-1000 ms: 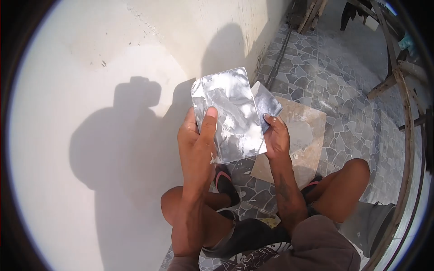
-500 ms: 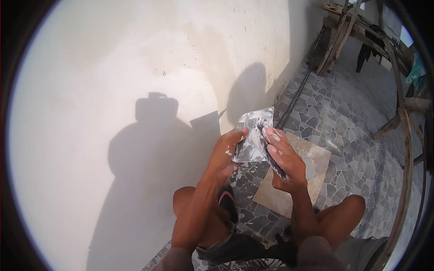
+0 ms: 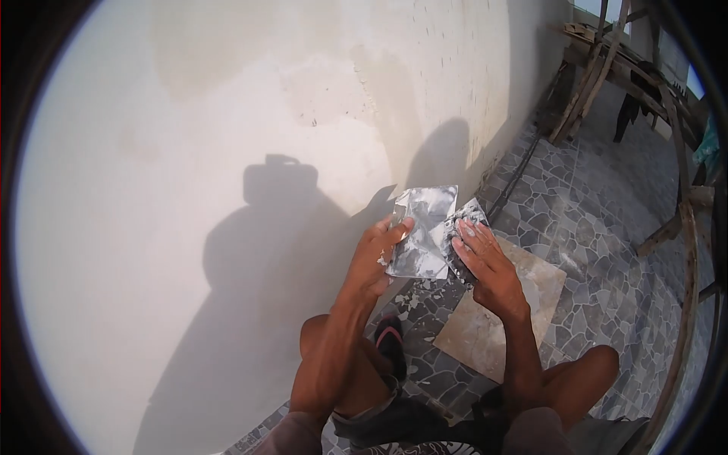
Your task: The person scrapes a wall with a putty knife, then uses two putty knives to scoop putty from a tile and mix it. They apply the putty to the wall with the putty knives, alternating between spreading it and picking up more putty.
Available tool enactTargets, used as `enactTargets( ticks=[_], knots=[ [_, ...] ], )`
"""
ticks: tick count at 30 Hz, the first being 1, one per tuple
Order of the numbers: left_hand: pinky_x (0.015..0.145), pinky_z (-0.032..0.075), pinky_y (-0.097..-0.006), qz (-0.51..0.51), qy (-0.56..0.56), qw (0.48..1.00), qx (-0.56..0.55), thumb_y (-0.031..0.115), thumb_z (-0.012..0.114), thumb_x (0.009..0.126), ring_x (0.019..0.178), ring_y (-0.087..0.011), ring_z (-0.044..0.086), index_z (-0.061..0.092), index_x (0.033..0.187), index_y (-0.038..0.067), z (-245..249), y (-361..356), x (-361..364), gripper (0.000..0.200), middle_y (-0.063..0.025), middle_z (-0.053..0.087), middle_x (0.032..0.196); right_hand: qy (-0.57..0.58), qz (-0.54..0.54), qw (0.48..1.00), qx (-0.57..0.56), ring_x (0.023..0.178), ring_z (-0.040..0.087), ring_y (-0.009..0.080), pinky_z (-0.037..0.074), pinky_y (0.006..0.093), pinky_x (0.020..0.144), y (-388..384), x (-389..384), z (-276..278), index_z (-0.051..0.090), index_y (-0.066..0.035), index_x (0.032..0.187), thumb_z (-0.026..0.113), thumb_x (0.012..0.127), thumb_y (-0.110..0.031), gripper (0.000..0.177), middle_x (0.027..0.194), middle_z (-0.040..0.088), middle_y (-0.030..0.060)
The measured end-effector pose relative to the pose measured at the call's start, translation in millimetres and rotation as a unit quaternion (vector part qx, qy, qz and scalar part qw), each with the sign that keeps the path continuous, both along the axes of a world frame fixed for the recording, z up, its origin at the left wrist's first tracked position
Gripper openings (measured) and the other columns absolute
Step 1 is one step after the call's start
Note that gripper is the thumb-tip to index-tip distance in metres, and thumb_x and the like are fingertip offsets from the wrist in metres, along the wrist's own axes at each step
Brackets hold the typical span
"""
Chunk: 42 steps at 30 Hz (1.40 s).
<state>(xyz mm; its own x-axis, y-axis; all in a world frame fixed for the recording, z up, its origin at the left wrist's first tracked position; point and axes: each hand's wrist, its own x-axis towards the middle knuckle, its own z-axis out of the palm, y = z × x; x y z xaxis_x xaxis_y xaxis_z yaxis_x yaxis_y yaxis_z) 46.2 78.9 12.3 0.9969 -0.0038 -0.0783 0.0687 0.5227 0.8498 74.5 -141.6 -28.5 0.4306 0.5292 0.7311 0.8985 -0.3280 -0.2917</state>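
My left hand [image 3: 383,250] is closed on a flat metal plate [image 3: 428,227] smeared with white paste, its thumb on the upper face. Against the plate's right edge is a second flat blade [image 3: 472,212], dark and crusted with white. My right hand [image 3: 489,265] grips this blade, fingers laid over its face and pointing up and left. Both tools are in front of the pale wall [image 3: 189,121], above the floor. The handles of both are hidden.
A beige square tile [image 3: 542,292] lies on the grey stone-patterned floor [image 3: 599,280] below my right hand. Wooden scaffolding [image 3: 591,83] stands at the upper right. White crumbs dot the floor near my sandalled foot [image 3: 390,341].
The right blade has turned from edge-on to show its broad face and has shifted right, off the middle of the plate. The whole view has shifted slightly.
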Motion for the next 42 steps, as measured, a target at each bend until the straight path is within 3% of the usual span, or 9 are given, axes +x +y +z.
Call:
enactTargets(
  ticks=[3,6,7,11,18,25,28,38,42],
  knots=[
    [0.074,0.057,-0.0273,0.050,-0.035,0.998,0.018,0.016,0.058,0.096,0.087,-0.0135,0.066,0.050,0.125,-0.005,15,13,-5,0.037,-0.0096,0.065,0.103,0.021,-0.079,0.995,-0.055,0.135,0.046,0.0305,0.036,0.0456,0.111,-9,13,-7,0.053,-0.005,0.135,0.053,0.075,0.018,0.064,0.143,0.050,0.0167],
    [0.076,0.054,-0.0265,0.123,-0.091,0.987,0.056,0.018,0.057,0.097,0.087,-0.0114,0.064,0.051,0.124,-0.004,27,7,-11,0.035,-0.0083,0.064,0.102,0.249,-0.106,0.957,0.107,0.122,0.057,0.0277,0.042,0.0388,0.103,-8,-2,-11,0.052,-0.004,0.136,0.048,0.086,0.011,0.052,0.137,0.055,0.0184],
    [0.075,0.053,-0.0264,0.151,-0.118,0.979,0.073,0.018,0.057,0.098,0.086,-0.0104,0.063,0.051,0.123,-0.004,27,5,-11,0.034,-0.0078,0.064,0.102,0.354,-0.131,0.914,0.148,0.091,0.062,0.0200,0.047,0.0314,0.085,-7,-16,6,0.053,0.001,0.131,0.046,0.094,0.000,0.038,0.110,0.066,0.0178],
    [0.066,0.047,-0.0247,0.283,-0.239,0.890,0.267,0.020,0.052,0.101,0.078,-0.0078,0.056,0.053,0.114,-0.003,20,-5,-10,0.026,-0.0070,0.063,0.095,0.396,-0.084,0.873,0.272,0.069,0.049,0.0104,0.042,0.0274,0.066,-1,-46,14,0.059,0.004,0.106,0.051,0.097,-0.006,0.016,0.077,0.057,0.0036],
    [0.053,0.045,-0.0310,0.343,-0.303,0.755,0.469,0.015,0.051,0.099,0.057,-0.0161,0.058,0.051,0.105,-0.004,5,-26,-21,0.020,-0.0113,0.061,0.070,0.316,-0.075,0.905,0.276,0.068,0.051,0.0115,0.043,0.0290,0.065,30,-61,15,0.058,0.006,0.104,0.052,0.094,-0.004,0.015,0.076,0.059,0.0057],
    [0.055,0.050,-0.0375,0.290,-0.317,0.703,0.567,0.008,0.058,0.092,0.059,-0.0338,0.063,0.058,0.116,-0.008,0,-33,-29,0.029,-0.0197,0.064,0.075,0.256,-0.074,0.912,0.311,0.068,0.052,0.0115,0.044,0.0280,0.065,46,-56,30,0.058,0.007,0.111,0.049,0.094,-0.003,0.022,0.079,0.061,0.0065],
    [0.056,0.050,-0.0388,0.291,-0.314,0.668,0.609,0.008,0.058,0.092,0.060,-0.0338,0.064,0.059,0.115,-0.006,-3,-29,-28,0.027,-0.0202,0.064,0.076,0.246,-0.047,0.918,0.308,0.069,0.060,0.0205,0.049,0.0348,0.065,50,-46,38,0.058,0.006,0.110,0.048,0.091,-0.003,0.023,0.082,0.062,0.0146],
    [0.054,0.049,-0.0414,0.257,-0.221,0.697,0.632,0.013,0.050,0.099,0.057,-0.0336,0.063,0.055,0.118,0.000,10,-7,-31,0.024,-0.0165,0.063,0.066,0.373,0.005,0.866,0.333,0.069,0.049,0.0080,0.043,0.0274,0.062,47,15,70,0.060,0.004,0.104,0.052,0.095,-0.011,0.019,0.073,0.055,0.0004],
    [0.054,0.047,-0.0454,0.248,-0.140,0.725,0.627,0.015,0.045,0.101,0.059,-0.0382,0.063,0.052,0.114,0.001,18,3,-33,0.021,-0.0182,0.062,0.065,0.283,0.011,0.908,0.309,0.068,0.046,0.0062,0.040,0.0252,0.061,56,60,114,0.062,0.001,0.105,0.054,0.096,-0.013,0.018,0.074,0.053,-0.0011]
  ],
)
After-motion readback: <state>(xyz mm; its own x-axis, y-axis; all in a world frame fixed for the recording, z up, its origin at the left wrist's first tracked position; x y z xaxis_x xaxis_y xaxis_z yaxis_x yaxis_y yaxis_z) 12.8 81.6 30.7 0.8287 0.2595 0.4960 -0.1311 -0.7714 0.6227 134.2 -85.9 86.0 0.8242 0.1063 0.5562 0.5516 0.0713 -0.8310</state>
